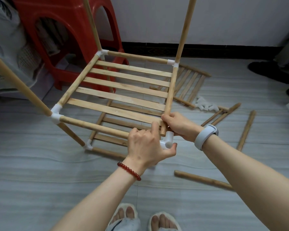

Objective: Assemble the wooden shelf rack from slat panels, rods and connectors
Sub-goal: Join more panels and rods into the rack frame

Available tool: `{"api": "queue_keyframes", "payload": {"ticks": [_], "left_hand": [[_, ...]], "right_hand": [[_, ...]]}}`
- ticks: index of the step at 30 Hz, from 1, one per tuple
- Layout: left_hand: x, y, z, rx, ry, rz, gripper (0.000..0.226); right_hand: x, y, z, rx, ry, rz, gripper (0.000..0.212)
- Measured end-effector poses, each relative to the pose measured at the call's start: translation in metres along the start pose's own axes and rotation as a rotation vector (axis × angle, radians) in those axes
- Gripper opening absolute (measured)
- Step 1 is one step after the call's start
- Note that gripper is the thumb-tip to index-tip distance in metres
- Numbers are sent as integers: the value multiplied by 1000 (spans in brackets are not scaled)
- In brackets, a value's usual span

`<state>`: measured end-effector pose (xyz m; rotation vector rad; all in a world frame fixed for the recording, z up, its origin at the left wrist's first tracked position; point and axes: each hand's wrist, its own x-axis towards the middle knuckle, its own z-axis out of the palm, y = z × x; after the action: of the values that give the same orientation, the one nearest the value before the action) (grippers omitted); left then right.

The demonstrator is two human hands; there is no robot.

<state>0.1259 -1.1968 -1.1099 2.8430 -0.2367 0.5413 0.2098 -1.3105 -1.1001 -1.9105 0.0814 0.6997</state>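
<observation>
Fingers (pixel 169 148) of the left hand (pixel 146 145) curl round a white plastic corner connector (pixel 167 141), thumb under its lower socket, while the right hand (pixel 178 125) pinches the free end of a round wooden side rod (pixel 170 95) just above that connector's open upper socket. The rod end sits beside the socket, apparently not yet seated; how far apart they are I cannot tell. The front rod (pixel 93 126) of the same level runs under the left hand toward the connector.

That side rod edges a raised pale wooden slat panel (pixel 123 90), which forms the upper level of the partly built rack. Three other white corner connectors hold this level: one at the front left (pixel 56 115), one at the back left (pixel 101 54) and one at the back right (pixel 173 63). Upright rods rise from the back corners, and a leg slopes down from the front-left connector to a lower white connector (pixel 88 145) on the grey floor (pixel 40 180).

Behind the slat panel stands a red plastic stool (pixel 60 39). Right of the panel, on the floor, lie another slat panel (pixel 188 82), a heap of spare white connectors (pixel 205 105) and several loose wooden rods (pixel 246 130). A red bead bracelet (pixel 129 170) circles the left wrist, a pale blue band (pixel 205 136) the right.
</observation>
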Motion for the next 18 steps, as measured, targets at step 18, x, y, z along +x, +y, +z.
{"api": "queue_keyframes", "payload": {"ticks": [18], "left_hand": [[-10, -11, -3, -14, -46, -52, 39]], "right_hand": [[6, -2, 6, 100, -88, 52, 26]]}}
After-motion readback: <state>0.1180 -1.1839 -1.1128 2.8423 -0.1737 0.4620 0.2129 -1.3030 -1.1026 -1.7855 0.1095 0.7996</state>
